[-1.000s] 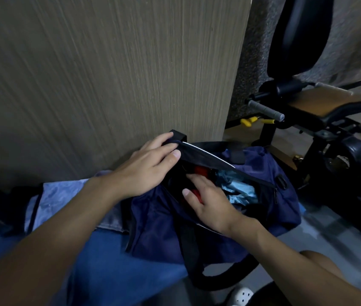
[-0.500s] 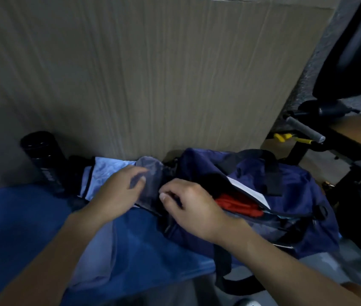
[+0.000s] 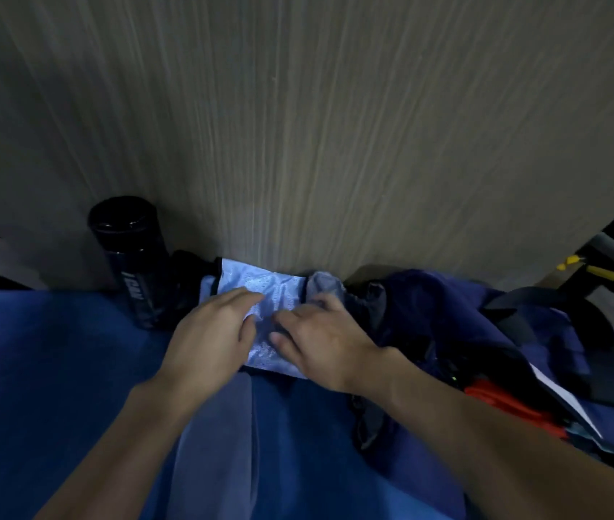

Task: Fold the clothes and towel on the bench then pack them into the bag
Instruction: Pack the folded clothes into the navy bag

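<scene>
A light blue garment (image 3: 271, 294) with black trim lies folded on the blue bench (image 3: 54, 369), against the wall. My left hand (image 3: 215, 332) lies flat on its left part with fingers fairly straight. My right hand (image 3: 320, 339) rests on its right part, fingers spread. A grey cloth (image 3: 219, 437) runs under my left forearm toward the near edge. The navy bag (image 3: 448, 324) lies open at the right, with a red item (image 3: 511, 407) showing inside.
A black bottle (image 3: 132, 257) stands on the bench by the wall, left of the garment. A wood-grain wall (image 3: 298, 125) rises right behind. Black gym equipment with a yellow pin (image 3: 598, 272) sits at the far right.
Both hands left the bag's opening and moved left onto the light blue garment. The view swung left, bringing the black bottle into sight.
</scene>
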Demonstrator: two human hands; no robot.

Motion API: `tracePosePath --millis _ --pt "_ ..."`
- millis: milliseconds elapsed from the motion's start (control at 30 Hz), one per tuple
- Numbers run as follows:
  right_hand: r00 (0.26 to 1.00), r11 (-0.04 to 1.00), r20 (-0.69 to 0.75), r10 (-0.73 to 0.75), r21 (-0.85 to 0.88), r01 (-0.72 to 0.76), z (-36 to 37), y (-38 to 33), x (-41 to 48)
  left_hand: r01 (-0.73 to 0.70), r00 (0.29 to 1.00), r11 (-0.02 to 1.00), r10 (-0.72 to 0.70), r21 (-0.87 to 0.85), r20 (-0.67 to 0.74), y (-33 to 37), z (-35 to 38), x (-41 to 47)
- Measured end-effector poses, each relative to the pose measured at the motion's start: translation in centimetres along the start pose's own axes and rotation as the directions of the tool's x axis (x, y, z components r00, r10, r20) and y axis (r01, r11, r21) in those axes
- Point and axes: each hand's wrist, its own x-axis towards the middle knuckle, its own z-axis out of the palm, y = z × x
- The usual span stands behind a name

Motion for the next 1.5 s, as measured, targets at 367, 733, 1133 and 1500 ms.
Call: tracePosePath --millis 367,733,1133,1500 --pt "0.836 0.840 0.150 0.528 0.058 -0.540 0.2 4.0 -0.3 -0.012 0.977 0.984 -0.026 0.179 0.210 -3.2 2.3 -0.2" --pt "0.631 0.215 0.215 0.745 0.818 -0.533 1.7 5.0 2.9 -0.026 0.981 0.975 -0.017 0.222 0.194 -3.1 2.5 0.0" --pt "0.790 0.759 0.107 0.604 0.226 -0.611 0.5 4.8 4.2 -0.025 0.981 0.982 -0.012 0.188 0.194 -3.0 2.5 0.0" --pt "0.878 0.783 0.271 0.394 0.400 -0.475 -2.9 4.6 5.2 -0.008 0.981 0.989 -0.020 0.145 0.194 -2.8 2.3 -0.1"
